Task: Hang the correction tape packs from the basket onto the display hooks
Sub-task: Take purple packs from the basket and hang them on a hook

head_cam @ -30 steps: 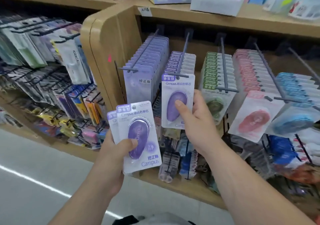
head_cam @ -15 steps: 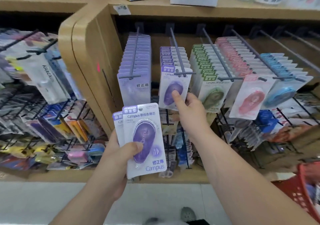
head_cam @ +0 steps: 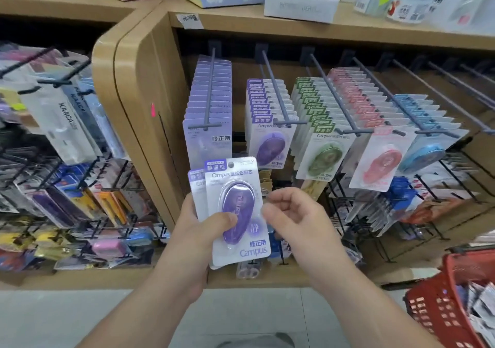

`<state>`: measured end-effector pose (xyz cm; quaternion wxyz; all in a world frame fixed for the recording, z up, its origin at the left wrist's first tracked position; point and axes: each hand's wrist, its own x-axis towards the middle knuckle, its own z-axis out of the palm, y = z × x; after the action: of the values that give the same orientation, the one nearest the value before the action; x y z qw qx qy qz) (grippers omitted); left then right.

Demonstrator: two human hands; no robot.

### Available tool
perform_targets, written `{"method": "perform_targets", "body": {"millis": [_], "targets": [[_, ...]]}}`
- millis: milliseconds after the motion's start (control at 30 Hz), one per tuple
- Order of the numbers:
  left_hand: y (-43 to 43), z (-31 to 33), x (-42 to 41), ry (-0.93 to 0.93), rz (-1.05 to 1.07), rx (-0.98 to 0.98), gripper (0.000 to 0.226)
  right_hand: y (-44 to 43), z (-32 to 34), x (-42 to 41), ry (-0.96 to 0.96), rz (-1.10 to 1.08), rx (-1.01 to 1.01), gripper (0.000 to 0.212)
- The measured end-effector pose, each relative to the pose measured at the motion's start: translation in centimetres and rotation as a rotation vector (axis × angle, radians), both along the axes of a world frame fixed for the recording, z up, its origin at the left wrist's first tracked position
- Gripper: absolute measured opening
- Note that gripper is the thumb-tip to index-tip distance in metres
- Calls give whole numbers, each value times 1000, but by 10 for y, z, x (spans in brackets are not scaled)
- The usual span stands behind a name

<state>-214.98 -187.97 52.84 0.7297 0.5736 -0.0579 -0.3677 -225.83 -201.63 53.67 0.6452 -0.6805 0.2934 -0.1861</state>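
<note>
My left hand (head_cam: 199, 233) grips a small stack of purple correction tape packs (head_cam: 237, 208), thumb across the front pack. My right hand (head_cam: 296, 217) hovers just right of the stack with its fingers curled and apart, holding nothing, its thumb close to the front pack's edge. A row of matching purple packs (head_cam: 270, 138) hangs on a grey display hook (head_cam: 276, 93) above and behind my hands. The red basket (head_cam: 444, 304) sits at the lower right with more packs inside.
Other hooks carry lilac packs (head_cam: 211, 111), green packs (head_cam: 318, 138), pink packs (head_cam: 375, 144) and blue packs (head_cam: 426, 144). A wooden shelf (head_cam: 267, 30) above holds clock boxes. Crowded stationery racks fill the left and the lower shelf.
My right hand has let go of the purple pack on the hook and drawn back down beside the stack in my left hand. The view has shifted, and the basket shows more.
</note>
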Motion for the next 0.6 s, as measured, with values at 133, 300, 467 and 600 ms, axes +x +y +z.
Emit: {"method": "perform_targets", "body": {"millis": [133,300,467,600], "targets": [[-10,2,-5,-17,-23,1,67,5,5,1,-21,117,78,26],[-11,6,-8,-20,-46,-74,65,-3,7,-3,-99,164,235,29],[-13,5,-8,-74,-71,-88,63,-10,10,-3,-190,108,262,39],[-13,3,-4,-109,-49,-75,59,-19,10,-1,-237,37,268,28]]}}
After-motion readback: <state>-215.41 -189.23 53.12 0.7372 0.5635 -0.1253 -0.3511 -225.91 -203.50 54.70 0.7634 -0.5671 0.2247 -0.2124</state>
